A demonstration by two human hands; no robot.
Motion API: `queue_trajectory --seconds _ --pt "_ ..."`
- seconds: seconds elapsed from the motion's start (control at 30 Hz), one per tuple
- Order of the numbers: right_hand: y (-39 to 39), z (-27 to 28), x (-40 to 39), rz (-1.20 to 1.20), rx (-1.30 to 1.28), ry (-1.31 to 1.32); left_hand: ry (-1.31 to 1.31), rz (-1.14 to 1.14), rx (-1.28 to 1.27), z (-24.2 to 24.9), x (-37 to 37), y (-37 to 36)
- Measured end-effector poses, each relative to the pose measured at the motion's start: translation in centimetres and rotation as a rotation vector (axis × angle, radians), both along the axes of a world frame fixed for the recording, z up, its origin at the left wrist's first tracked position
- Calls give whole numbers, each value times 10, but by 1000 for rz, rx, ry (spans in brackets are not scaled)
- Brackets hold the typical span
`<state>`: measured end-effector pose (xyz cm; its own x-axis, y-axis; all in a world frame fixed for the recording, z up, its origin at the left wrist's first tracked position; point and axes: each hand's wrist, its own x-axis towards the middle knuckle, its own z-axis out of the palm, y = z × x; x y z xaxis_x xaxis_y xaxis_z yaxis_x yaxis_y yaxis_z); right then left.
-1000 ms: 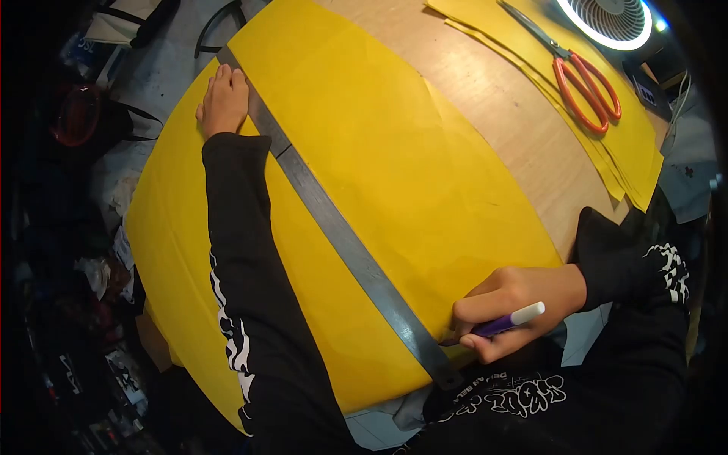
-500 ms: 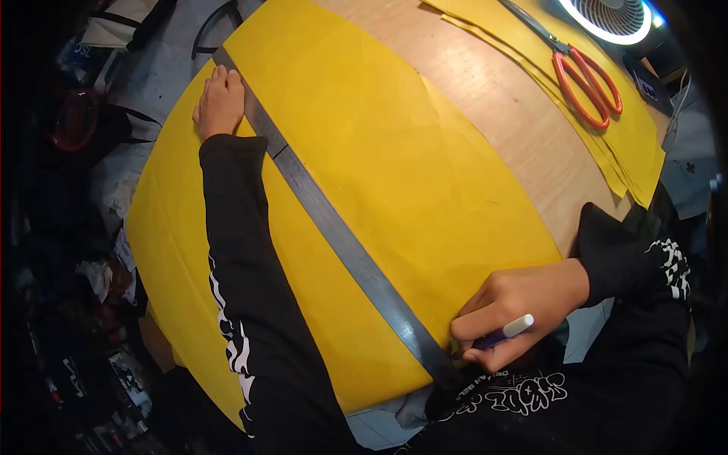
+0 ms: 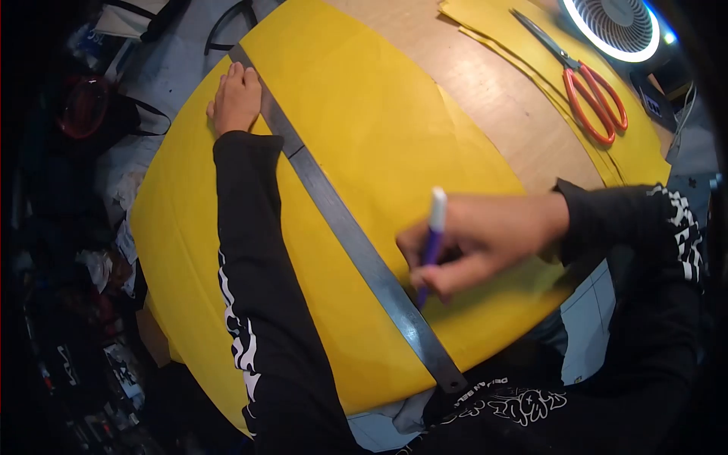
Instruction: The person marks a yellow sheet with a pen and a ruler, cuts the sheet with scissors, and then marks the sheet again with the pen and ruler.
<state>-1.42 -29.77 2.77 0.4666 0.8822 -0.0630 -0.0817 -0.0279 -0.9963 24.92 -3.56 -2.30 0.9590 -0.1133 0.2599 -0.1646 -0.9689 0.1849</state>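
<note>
A long dark metal ruler (image 3: 409,322) lies diagonally across a large yellow sheet (image 3: 364,121), its holed end reaching the near edge by my body. Near its far end, my left hand (image 3: 238,102) rests flat with the fingers pressing along the ruler's left edge. My right hand (image 3: 493,239), slightly blurred, grips a purple marker pen (image 3: 434,244) with a white back end. The pen's tip points down at the ruler's right edge, in the nearer half of the ruler.
Red-handled scissors (image 3: 573,65) lie on cut yellow pieces (image 3: 644,155) at the far right. Behind them stands a lit round fan (image 3: 613,30). Bare wooden tabletop (image 3: 485,83) shows between the yellow sheets. A dark bag-like item (image 3: 98,114) and clutter fill the left.
My right hand with the marker pen has moved up and left along the ruler, away from its near end, and the pen stands more upright. My left hand stays on the ruler.
</note>
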Motion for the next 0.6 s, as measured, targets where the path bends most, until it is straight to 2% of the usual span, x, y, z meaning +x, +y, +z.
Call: queue_trajectory --seconds 0.13,0.23,0.5,0.6 --pt "13 6 57 -28 -58 -5 56 20 3 13 -10 -7" --pt "23 7 99 -94 -138 -86 -48 24 -5 3 -9 -6" --pt "52 10 212 -229 -242 -244 -115 19 -58 1 -14 -7" --pt "60 5 258 -277 -209 -288 -127 -9 -64 4 -18 -7"
